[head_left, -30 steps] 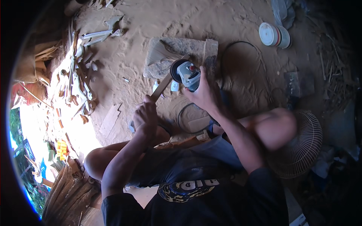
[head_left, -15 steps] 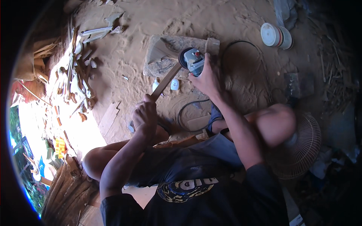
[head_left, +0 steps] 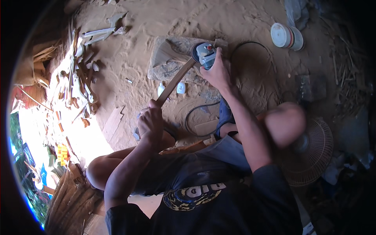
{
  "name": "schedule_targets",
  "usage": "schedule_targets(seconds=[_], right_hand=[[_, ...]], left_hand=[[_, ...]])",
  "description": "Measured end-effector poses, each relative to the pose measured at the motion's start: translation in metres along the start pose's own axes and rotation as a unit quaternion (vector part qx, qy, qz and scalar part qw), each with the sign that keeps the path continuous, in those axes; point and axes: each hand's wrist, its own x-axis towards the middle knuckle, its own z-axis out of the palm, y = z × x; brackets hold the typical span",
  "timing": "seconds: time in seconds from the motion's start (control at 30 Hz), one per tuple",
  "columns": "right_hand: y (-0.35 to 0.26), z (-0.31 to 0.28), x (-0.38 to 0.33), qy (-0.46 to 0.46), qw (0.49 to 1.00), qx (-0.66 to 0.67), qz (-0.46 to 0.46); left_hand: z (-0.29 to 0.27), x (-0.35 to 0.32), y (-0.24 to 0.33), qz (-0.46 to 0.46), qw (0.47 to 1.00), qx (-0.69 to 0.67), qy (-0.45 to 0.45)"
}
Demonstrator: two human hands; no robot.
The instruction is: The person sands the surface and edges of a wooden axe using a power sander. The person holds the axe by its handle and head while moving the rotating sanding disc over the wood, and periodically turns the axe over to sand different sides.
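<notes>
My left hand (head_left: 150, 122) is closed round the lower end of a long flat wooden strip (head_left: 174, 83). The strip slants up and to the right, its far end at the disc of an angle grinder (head_left: 207, 56). My right hand (head_left: 219, 74) is wrapped round the grinder's body, which is grey-blue with a red button. Grinder and strip end are over a rough stone block (head_left: 156, 73) on the sandy ground. On the block, left of the grinder, lies a wooden piece (head_left: 166, 55) with a flared end. Whether the disc touches the strip is hard to tell.
Two small white bottles (head_left: 181, 87) stand before the block. A dark cable (head_left: 192, 112) loops on the sand. Wood offcuts (head_left: 80, 78) pile up at left; a white tub (head_left: 281, 36) lies at far right. Beside my right knee is a round fan cage (head_left: 317, 156).
The grinder and my right hand have shifted slightly up and to the right. The strip's far end has moved with them, while my left hand keeps its hold on the near end.
</notes>
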Motion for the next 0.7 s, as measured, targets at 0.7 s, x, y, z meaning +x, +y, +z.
schedule_targets(seconds=[0.7], right_hand=[[-0.038, -0.108, -0.023, 0.03, 0.999, 0.034, 0.003]], left_hand=[[0.082, 0.049, -0.046, 0.194, 0.843, -0.489, -0.112]])
